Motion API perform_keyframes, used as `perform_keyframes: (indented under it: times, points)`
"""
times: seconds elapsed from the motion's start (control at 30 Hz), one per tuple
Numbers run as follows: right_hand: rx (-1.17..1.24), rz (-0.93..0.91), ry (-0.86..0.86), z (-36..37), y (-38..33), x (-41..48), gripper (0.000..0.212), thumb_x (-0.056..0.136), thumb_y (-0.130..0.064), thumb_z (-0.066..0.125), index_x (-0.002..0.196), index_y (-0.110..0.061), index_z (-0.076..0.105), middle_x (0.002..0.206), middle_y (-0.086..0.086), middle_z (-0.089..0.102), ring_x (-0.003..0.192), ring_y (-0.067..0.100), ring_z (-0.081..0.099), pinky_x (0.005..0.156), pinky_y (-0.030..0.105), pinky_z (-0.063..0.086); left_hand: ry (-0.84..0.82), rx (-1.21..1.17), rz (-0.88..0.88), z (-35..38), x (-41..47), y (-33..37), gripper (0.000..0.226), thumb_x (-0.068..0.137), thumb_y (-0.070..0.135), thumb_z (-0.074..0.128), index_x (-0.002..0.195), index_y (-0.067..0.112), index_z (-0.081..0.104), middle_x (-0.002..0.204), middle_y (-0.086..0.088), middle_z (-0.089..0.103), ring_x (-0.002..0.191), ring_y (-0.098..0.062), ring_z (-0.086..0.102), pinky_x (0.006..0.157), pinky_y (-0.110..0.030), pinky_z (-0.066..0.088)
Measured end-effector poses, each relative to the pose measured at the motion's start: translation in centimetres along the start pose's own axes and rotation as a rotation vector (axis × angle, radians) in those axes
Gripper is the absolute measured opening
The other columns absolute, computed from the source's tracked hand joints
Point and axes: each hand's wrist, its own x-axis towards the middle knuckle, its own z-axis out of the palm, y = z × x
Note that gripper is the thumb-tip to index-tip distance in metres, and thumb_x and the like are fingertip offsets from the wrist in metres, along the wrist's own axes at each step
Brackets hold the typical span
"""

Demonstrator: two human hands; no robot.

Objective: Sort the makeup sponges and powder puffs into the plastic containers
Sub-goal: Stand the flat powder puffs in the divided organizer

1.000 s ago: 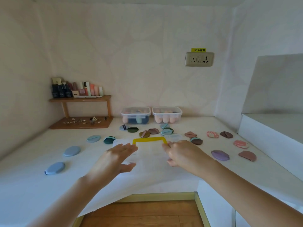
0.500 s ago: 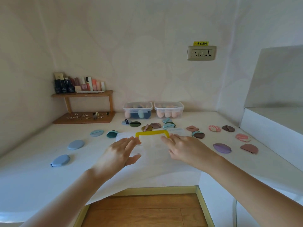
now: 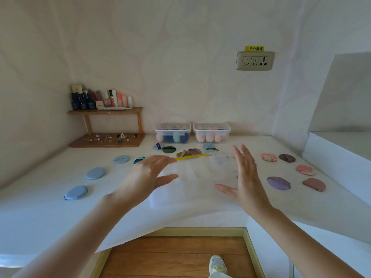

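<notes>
Left hand [image 3: 148,173], right hand [image 3: 244,177]: fingers spread straight.

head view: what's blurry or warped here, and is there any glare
Head view: the left hand and the yellow-rimmed clear box by it are blurred; the right hand is sharper; the wall socket is crisp; the wide lens bows the counter edges; light is soft, no glare or hard shadows.

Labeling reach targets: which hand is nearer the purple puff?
Right. The right hand is just left of the purple puff; the left hand is much farther left.
</notes>
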Motion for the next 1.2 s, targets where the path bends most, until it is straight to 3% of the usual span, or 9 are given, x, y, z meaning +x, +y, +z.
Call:
perform_keyframes:
  times: [0.1, 0.27, 0.37, 0.53, 0.67, 0.77, 0.9, 1.07, 1.2]
  points:
    - [0.109, 0.056, -0.034, 0.5, 0.9, -0.6, 0.101, 0.072, -0.065, 0.055, 0.15, -0.026, 0.005, 0.156, 0.014, 0.018, 0.138, 0.028, 0.036, 0.095, 0.038, 0.052, 0.035, -0.03, -0.115, -1.2, 1.7, -0.5, 0.048, 0.081, 0.05, 0.058, 0.113, 0.015, 0.065, 0.112, -0.001, 0.064, 0.105, -0.011, 0.054, 0.089, -0.022, 0.043]
    - [0.126, 0.001, -0.171, 1.3, 1.9, -0.6, 0.064, 0.077, -0.066, 0.051, 0.132, -0.033, 0.045, 0.152, -0.006, 0.029, 0.123, 0.014, 0.049, 0.077, 0.027, 0.053, 0.156, -0.328, -0.556, -1.6, 3.7, -2.6, 0.026, 0.079, 0.035, 0.07, 0.102, 0.027, 0.064, 0.096, 0.016, 0.061, 0.09, 0.004, 0.058, 0.072, -0.007, 0.04]
    - [0.157, 0.054, -0.167, 1.6, 2.3, -0.6, 0.055, 0.075, -0.064, 0.056, 0.116, -0.027, 0.053, 0.146, -0.008, 0.036, 0.11, 0.012, 0.054, 0.077, 0.029, 0.053, 0.237, -0.599, -0.811, -0.4, 3.1, -4.9, 0.019, 0.088, 0.033, 0.06, 0.091, 0.014, 0.063, 0.083, 0.002, 0.068, 0.08, -0.008, 0.068, 0.067, -0.017, 0.052]
    - [0.176, 0.121, -0.163, 1.8, 2.2, 0.0, 0.059, 0.071, -0.062, 0.06, 0.106, -0.014, 0.053, 0.108, -0.007, 0.056, 0.084, 0.018, 0.061, 0.073, 0.036, 0.054, 0.081, -0.528, -1.055, 2.6, 1.0, -6.1, 0.027, 0.093, 0.024, 0.052, 0.077, 0.006, 0.064, 0.067, -0.005, 0.063, 0.052, -0.012, 0.052, 0.049, -0.018, 0.042]
    - [0.204, 0.219, -0.196, 2.4, 2.2, 1.2, 0.052, 0.074, -0.045, 0.071, 0.109, -0.011, 0.052, 0.102, -0.005, 0.059, 0.088, 0.018, 0.061, 0.076, 0.033, 0.05, -0.047, -0.428, -1.243, 2.9, 1.4, -6.5, 0.037, 0.091, 0.027, 0.052, 0.063, 0.004, 0.057, 0.031, 0.003, 0.045, 0.038, -0.014, 0.037, 0.043, -0.022, 0.031]
    - [0.214, 0.296, -0.239, 2.8, 2.3, 2.1, 0.049, 0.078, -0.037, 0.073, 0.115, -0.014, 0.052, 0.102, -0.003, 0.06, 0.091, 0.019, 0.059, 0.077, 0.031, 0.045, -0.21, -0.392, -1.392, 2.4, 2.1, -6.7, 0.043, 0.089, 0.036, 0.055, 0.058, 0.006, 0.05, 0.025, 0.003, 0.044, 0.034, -0.015, 0.035, 0.041, -0.022, 0.028]
    - [0.263, 0.332, -0.272, 3.0, 2.4, 2.4, 0.057, 0.077, -0.043, 0.07, 0.125, -0.023, 0.047, 0.108, 0.003, 0.065, 0.096, 0.019, 0.065, 0.086, 0.036, 0.051, -0.291, -0.332, -1.348, 2.4, 1.8, -7.2, 0.049, 0.089, 0.049, 0.051, 0.063, 0.008, 0.055, 0.037, 0.003, 0.057, 0.026, -0.007, 0.043, 0.043, -0.022, 0.032]
    - [0.211, 0.303, -0.296, 3.4, 2.3, 2.5, 0.084, 0.063, -0.073, 0.057, 0.135, -0.037, 0.033, 0.114, 0.006, 0.067, 0.103, 0.018, 0.065, 0.092, 0.043, 0.052, -0.186, -0.293, -1.137, 0.1, -0.4, -8.5, 0.047, 0.093, 0.051, 0.04, 0.072, 0.018, 0.065, 0.064, 0.0, 0.067, 0.053, -0.013, 0.054, 0.054, -0.026, 0.043]
    - [0.067, 0.258, -0.298, 4.1, 1.7, 3.0, 0.091, 0.062, -0.077, 0.049, 0.141, -0.037, 0.025, 0.107, 0.009, 0.068, 0.097, 0.022, 0.066, 0.086, 0.042, 0.053, -0.063, 0.024, -1.029, -4.2, -4.4, -11.3, 0.028, 0.091, 0.035, 0.052, 0.084, 0.015, 0.071, 0.082, -0.006, 0.07, 0.079, -0.028, 0.063, 0.071, -0.034, 0.05]
